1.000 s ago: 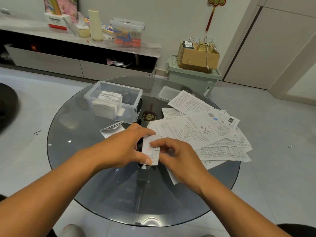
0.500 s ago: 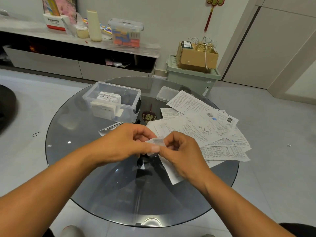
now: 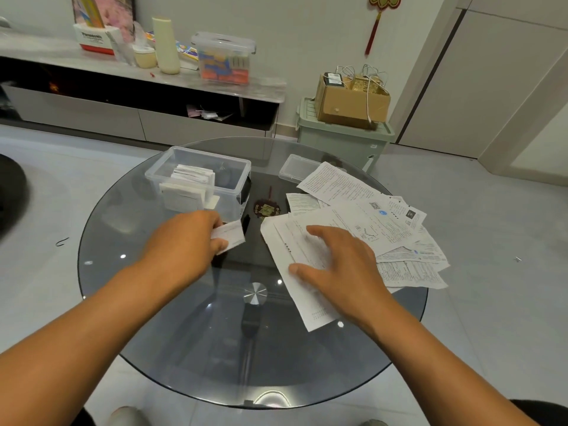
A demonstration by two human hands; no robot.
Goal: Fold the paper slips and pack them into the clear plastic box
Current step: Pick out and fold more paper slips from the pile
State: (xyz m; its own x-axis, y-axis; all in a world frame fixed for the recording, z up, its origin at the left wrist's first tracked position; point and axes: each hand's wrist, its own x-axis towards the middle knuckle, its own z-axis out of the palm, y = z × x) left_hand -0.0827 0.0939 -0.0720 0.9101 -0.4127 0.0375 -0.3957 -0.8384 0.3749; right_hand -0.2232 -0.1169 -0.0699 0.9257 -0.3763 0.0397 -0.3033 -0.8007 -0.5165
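My left hand [image 3: 184, 241] pinches a small folded paper slip [image 3: 230, 235] just in front of the clear plastic box [image 3: 233, 192]. Folded slips [image 3: 187, 187] stand packed at the left end of that box. My right hand [image 3: 341, 265] lies with spread fingers on a long white slip [image 3: 295, 272] at the near left edge of the loose paper pile [image 3: 384, 229]. Both hands are above the round glass table [image 3: 184, 333].
The box's clear lid [image 3: 296, 170] lies behind the pile. A dark round ornament [image 3: 266, 209] shows between box and papers. Beyond the table stand a green bin [image 3: 344, 139] with a cardboard box on it and a low cabinet [image 3: 138, 84].
Both hands were pinching the slip together. Now the left hand alone holds it and has moved toward the box. The right hand let go and went right onto the pile.
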